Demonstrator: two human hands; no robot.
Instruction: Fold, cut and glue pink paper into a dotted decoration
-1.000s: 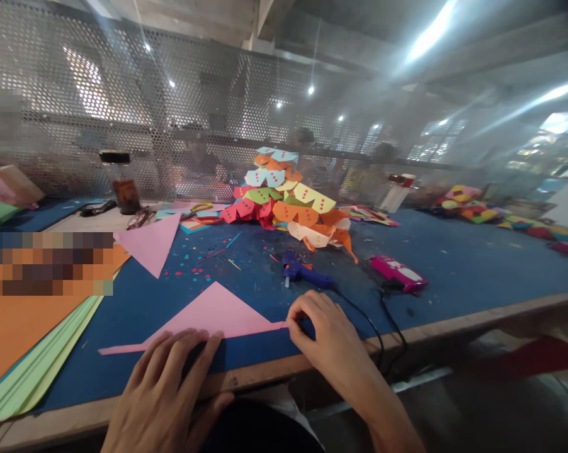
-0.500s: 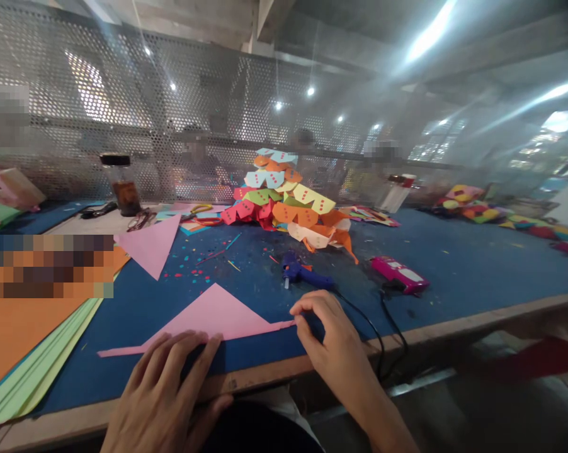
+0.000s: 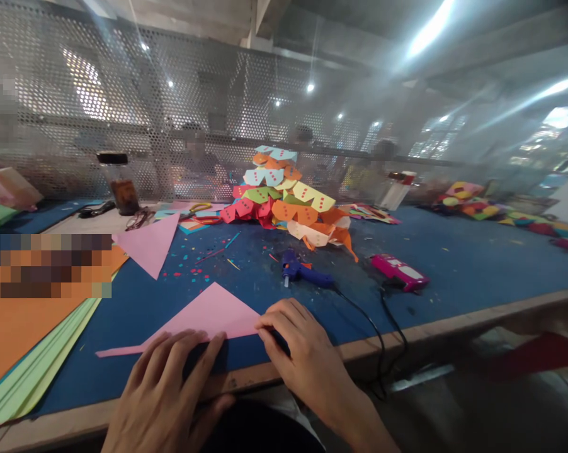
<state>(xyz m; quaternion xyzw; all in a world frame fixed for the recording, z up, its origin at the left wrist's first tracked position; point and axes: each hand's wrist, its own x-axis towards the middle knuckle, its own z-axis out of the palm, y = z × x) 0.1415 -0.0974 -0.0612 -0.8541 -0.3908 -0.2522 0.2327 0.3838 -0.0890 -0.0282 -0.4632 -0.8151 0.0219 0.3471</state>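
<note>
A pink paper triangle (image 3: 213,313) with a narrow folded strip along its near edge lies by the front of the blue table. The strip's thin left end sticks out past the triangle. My left hand (image 3: 165,377) rests with fingers spread on the near edge, pressing the paper down. At the right corner, my right hand (image 3: 303,352) pinches the paper between thumb and fingertips and covers the strip's right end. Beyond my right hand lies a blue glue gun (image 3: 305,270). A second pink paper piece (image 3: 154,245) is farther left.
Stacked orange and green sheets (image 3: 43,327) lie at the left. A pile of folded coloured paper (image 3: 284,198) stands behind. Right of the glue gun are a magenta device (image 3: 400,272) and black cables (image 3: 383,346). A dark-lidded jar (image 3: 123,185) stands near the mesh partition (image 3: 170,145).
My right hand has slid left along the folded strip, from its thin right end to the triangle's right corner. My left hand stays in place on the paper.
</note>
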